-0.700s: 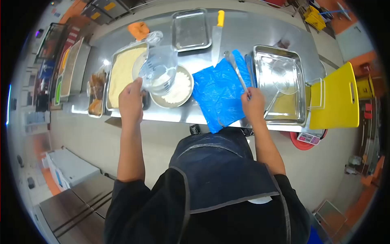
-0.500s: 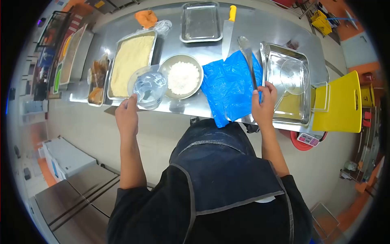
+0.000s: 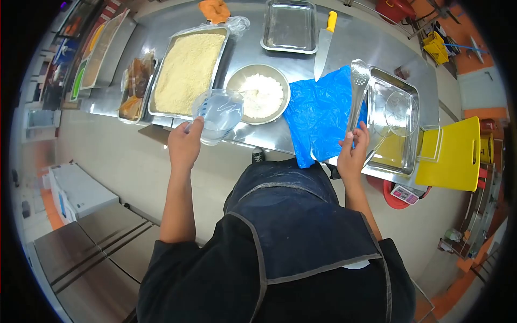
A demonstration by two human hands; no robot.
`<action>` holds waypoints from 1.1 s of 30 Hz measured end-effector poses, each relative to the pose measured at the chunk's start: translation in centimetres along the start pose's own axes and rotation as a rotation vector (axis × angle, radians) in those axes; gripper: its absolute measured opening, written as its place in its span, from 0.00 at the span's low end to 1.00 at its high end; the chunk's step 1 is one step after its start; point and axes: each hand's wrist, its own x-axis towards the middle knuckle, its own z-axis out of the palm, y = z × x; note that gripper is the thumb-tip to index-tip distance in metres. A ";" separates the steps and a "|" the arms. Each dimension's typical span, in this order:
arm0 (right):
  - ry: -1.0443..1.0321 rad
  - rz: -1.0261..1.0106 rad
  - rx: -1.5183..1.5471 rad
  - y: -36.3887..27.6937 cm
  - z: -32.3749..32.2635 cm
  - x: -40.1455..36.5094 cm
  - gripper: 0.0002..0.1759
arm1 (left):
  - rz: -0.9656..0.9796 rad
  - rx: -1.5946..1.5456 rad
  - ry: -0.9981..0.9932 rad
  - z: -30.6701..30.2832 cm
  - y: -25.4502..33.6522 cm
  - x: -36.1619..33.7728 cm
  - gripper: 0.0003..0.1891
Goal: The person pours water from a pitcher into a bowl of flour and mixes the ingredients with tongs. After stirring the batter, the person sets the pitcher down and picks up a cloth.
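Observation:
My left hand (image 3: pixel 186 141) grips the handle of a clear plastic jug (image 3: pixel 222 114) over the table's front edge, just left of a metal bowl (image 3: pixel 232 82) with white powder (image 3: pixel 263 96). In my right hand (image 3: pixel 353 149) are metal tongs (image 3: pixel 359 89), one perforated end pointing away from me. They hang over the right side of a blue plastic bag (image 3: pixel 318 110). Left of the bowl lies a tray of pale yellow crumbs (image 3: pixel 188 67). Right of my right hand, a steel tray (image 3: pixel 404 156) holds a wire strainer (image 3: pixel 401 113) and some yellowish liquid or surface.
A knife (image 3: pixel 324 46) with a yellow handle lies beside an empty dark tray (image 3: pixel 291 27) at the back. An orange cloth (image 3: pixel 214 11) is at the back left. A small tray of brown items (image 3: pixel 135 89) stands left. A yellow board (image 3: pixel 452 156) is at the right.
The view has shifted, so the table items sit further right. The jug has moved slightly nearer the bowl. The utensil in my right hand has turned, and its perforated end now overlaps the blue bag's edge.

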 end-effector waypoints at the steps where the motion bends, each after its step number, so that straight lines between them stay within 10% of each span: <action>1: 0.015 0.006 0.037 -0.3 0.0 0.0 0.15 | 0.017 0.007 0.008 0.2 0.0 0.2 0.23; 25: 0.050 0.273 0.186 0.3 -0.6 -0.6 0.28 | 0.105 0.186 -0.008 0.0 0.8 1.8 0.24; 33: -0.004 0.431 0.361 0.8 0.2 -0.5 0.19 | 0.136 0.208 -0.028 -0.4 0.4 2.1 0.25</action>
